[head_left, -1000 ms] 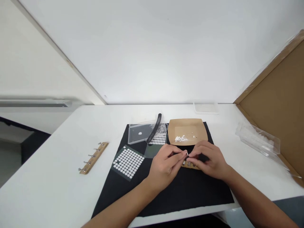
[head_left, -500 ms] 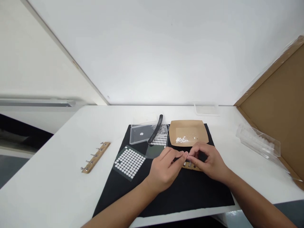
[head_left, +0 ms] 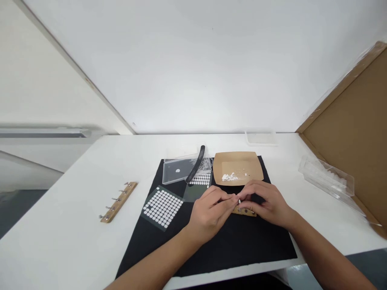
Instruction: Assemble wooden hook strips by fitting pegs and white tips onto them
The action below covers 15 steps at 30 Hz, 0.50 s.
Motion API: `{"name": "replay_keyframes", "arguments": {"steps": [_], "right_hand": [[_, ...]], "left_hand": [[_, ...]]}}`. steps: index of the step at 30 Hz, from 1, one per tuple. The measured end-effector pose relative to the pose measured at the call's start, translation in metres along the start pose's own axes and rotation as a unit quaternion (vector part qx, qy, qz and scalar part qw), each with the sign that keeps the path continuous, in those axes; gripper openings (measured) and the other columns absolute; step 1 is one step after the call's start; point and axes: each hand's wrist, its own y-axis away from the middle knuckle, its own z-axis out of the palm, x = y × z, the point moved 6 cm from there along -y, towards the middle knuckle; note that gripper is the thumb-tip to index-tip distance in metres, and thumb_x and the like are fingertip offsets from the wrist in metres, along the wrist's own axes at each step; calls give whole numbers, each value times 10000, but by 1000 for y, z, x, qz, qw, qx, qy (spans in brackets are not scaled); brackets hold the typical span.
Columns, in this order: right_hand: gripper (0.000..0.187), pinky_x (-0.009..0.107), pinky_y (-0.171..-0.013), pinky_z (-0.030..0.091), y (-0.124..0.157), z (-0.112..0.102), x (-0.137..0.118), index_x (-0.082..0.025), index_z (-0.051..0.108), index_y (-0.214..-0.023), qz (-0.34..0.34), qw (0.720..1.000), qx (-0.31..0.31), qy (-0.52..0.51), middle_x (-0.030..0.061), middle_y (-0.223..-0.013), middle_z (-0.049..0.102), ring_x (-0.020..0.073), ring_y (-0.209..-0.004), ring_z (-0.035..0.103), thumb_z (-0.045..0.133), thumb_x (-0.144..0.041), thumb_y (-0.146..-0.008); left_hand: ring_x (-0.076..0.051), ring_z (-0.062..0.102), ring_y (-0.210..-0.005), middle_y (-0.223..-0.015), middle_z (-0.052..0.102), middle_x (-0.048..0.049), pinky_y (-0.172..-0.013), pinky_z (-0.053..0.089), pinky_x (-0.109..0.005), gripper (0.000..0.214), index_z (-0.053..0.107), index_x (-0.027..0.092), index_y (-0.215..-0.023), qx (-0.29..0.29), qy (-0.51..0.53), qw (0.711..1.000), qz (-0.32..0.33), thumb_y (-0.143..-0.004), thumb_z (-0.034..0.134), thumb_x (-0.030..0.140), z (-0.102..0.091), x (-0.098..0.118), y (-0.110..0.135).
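My left hand (head_left: 213,209) and my right hand (head_left: 266,201) meet fingertip to fingertip over a wooden strip with small metal fittings (head_left: 246,212). A small white piece (head_left: 240,201) shows at the fingertips of my right hand, which is closed in a pinch. My left fingers are also pressed together beside it; what they hold, if anything, is hidden. The strip lies on a black cloth (head_left: 211,253), partly covered by both hands. Just behind the hands stands a brown paper tray (head_left: 256,161) with white bits (head_left: 229,177) in it.
Left on the cloth lies a sheet of white dots (head_left: 163,206), with a second dotted sheet (head_left: 195,193) behind. A black curved bar (head_left: 196,164) rests across a clear plastic box (head_left: 169,177). Another wooden strip (head_left: 118,203) lies left; clear boxes (head_left: 329,177) stand right, beside cardboard (head_left: 353,121).
The view has shifted slightly. My hands stay together over the wooden strip, and the small white piece at the fingertips now shows more plainly.
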Motion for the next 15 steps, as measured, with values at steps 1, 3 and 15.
{"name": "replay_keyframes", "arguments": {"steps": [1,3,15], "right_hand": [[137,290,-778,583,0,0,-1,-253,736,-1135,-14,1000,2,8,23,-952,749,159,-850,709,771,-282,-1005],[149,285,-788,595,-1,0,-4,-256,745,-1165,-35,999,3,19,31,-981,764,160,-882,720,752,-255,-1017],[90,287,-787,558,5,-6,6,-238,740,-1061,43,993,-89,62,22,-981,744,158,-878,702,694,-315,-1058]], "left_hand": [[-155,650,-791,-891,757,-50,-675,553,-283,218,755,166,-1083,5,11,1000,-5,-918,788,28,0,-1,0],[-155,666,-796,-892,768,-44,-679,565,-285,209,755,169,-1059,13,30,999,-7,-909,803,32,0,-2,0],[-161,753,-822,-964,838,-30,-770,637,-312,211,736,176,-1018,-19,52,998,-2,-876,893,180,7,-5,-1]]}}
